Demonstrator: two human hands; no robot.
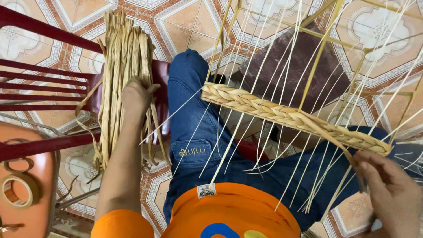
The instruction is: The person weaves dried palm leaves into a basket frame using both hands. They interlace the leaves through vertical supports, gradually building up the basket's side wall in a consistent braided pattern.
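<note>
My left hand reaches out to a thick bundle of dried straw strips draped over a dark red chair, its fingers closed around some of the strips. My right hand sits at the lower right and pinches the loose end of a strip coming off a woven braided band. That band runs across a thin metal wire frame resting over my lap, with several pale thin strands hanging down from it.
My legs in blue jeans are under the frame. A dark brown mat lies on the patterned tile floor. At the lower left an orange stool carries a tape roll.
</note>
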